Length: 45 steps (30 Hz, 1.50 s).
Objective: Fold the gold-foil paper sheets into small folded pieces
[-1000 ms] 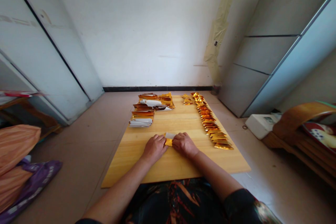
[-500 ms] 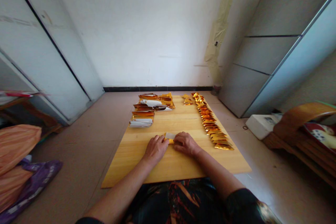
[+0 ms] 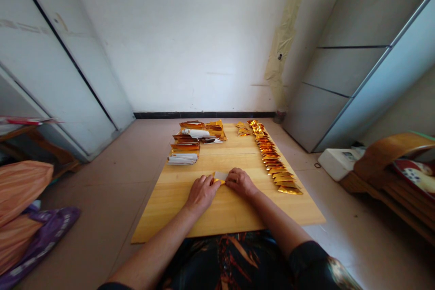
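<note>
A small sheet of gold foil paper (image 3: 220, 176), white on its back, lies on the wooden board (image 3: 231, 217) in front of me. My left hand (image 3: 201, 191) presses its left end with curled fingers. My right hand (image 3: 240, 182) pinches its right end, fingers closed on it. Most of the sheet is hidden under both hands.
A long row of folded gold pieces (image 3: 273, 161) runs along the board's right side. Stacks of unfolded gold sheets (image 3: 190, 142) sit at the far left. A white cabinet (image 3: 340, 77) stands right, a wooden chair (image 3: 390, 158) beside it, and bags (image 3: 27, 213) lie left.
Both hands have slid a little away from me along the board, and the gold part showing between them has grown smaller.
</note>
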Tool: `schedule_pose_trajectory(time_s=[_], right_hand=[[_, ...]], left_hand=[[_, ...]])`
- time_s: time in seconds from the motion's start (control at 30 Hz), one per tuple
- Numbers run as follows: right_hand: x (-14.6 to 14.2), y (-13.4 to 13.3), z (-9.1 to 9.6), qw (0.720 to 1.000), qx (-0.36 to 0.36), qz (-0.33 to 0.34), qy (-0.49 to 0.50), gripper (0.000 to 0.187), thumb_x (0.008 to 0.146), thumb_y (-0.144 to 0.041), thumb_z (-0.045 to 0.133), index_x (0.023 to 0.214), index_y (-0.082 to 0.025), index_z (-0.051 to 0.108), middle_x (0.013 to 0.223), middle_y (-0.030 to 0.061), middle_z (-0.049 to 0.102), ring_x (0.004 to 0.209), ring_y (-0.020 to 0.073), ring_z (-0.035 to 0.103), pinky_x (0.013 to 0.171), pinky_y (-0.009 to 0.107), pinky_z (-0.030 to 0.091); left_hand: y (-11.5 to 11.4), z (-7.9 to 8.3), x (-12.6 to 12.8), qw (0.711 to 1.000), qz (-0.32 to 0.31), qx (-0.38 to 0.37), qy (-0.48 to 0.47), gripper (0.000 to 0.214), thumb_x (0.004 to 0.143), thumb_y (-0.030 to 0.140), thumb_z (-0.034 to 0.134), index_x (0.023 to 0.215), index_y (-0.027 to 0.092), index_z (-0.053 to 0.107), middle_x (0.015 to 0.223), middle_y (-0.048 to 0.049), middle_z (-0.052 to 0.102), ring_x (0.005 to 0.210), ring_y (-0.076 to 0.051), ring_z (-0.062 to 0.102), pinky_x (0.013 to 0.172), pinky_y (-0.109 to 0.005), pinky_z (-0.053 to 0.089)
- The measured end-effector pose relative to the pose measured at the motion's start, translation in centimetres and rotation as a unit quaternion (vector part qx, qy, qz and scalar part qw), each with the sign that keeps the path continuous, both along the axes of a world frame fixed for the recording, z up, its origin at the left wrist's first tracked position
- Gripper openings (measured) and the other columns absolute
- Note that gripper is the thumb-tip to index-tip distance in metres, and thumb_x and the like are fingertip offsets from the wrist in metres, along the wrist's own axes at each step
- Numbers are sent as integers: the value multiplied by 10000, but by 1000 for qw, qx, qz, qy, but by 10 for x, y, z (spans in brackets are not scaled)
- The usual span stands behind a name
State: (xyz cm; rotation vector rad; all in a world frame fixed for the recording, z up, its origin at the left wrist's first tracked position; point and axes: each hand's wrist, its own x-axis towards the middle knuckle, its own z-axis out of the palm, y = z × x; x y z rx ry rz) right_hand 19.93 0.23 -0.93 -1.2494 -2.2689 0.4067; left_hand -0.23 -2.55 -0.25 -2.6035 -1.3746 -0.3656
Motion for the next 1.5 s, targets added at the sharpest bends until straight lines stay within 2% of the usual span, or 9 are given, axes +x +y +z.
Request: schedule_pose_trajectory(time_s=[0.13,0.37,0.6,0.7,0.8,1.03,1.3,1.5], right_hand=[[-6,1,7,998,-44,-35,-6,75,789,-190,633,773,-185,706,818,28,618,779,125,561,723,218,404],[-17,6,19,986,-99,-92,-96,97,802,-234,617,791,-175,694,850,41,634,811,134,561,707,212,385],[-23,6,21,972,-97,-116,-181,152,839,-276,560,837,-187,683,909,52,635,821,145,562,656,221,354],[-24,6,23,968,-106,-113,-197,165,849,-308,554,853,-197,677,934,52,633,853,153,565,664,226,348],[-24,7,24,967,-112,-113,-200,176,847,-336,559,859,-201,671,949,50,632,873,161,570,667,232,343],[-25,3,27,967,-102,-120,-199,149,841,-293,552,856,-191,659,946,55,634,855,159,573,655,233,340],[-28,1,25,969,-90,-130,-192,160,859,-268,522,822,-178,649,923,83,629,851,179,577,671,254,361],[-27,-1,23,971,-99,-142,-164,135,847,-234,520,851,-185,645,939,70,625,874,168,570,691,244,366]], left_hand=[[1,2,-4,1000,-24,-10,-18,227,911,245,449,992,249,662,949,-70,621,848,-191,516,728,-292,419],[4,-3,-9,999,-45,-8,-15,248,887,187,468,1054,239,644,1006,-81,621,859,-195,522,759,-311,441],[1,0,-10,998,-51,-17,-39,241,886,161,441,1035,208,625,1045,-88,608,888,-194,528,783,-318,448],[1,0,-10,997,-57,-20,-42,312,890,145,415,1131,240,590,1024,-74,609,869,-184,533,775,-307,449],[1,-4,-11,997,-63,-13,-29,386,888,147,423,1223,293,547,1041,-70,603,873,-186,534,781,-312,447],[2,-11,-10,999,-46,7,-28,310,899,222,457,1165,284,604,1133,-90,591,926,-202,530,799,-330,448],[0,-10,-10,999,-34,-6,-25,322,902,215,453,1183,289,593,1157,-89,586,969,-210,525,826,-346,454],[-2,-4,-8,999,-28,-18,-1,324,890,220,486,1189,289,588,1164,-94,588,976,-222,528,820,-360,459]])
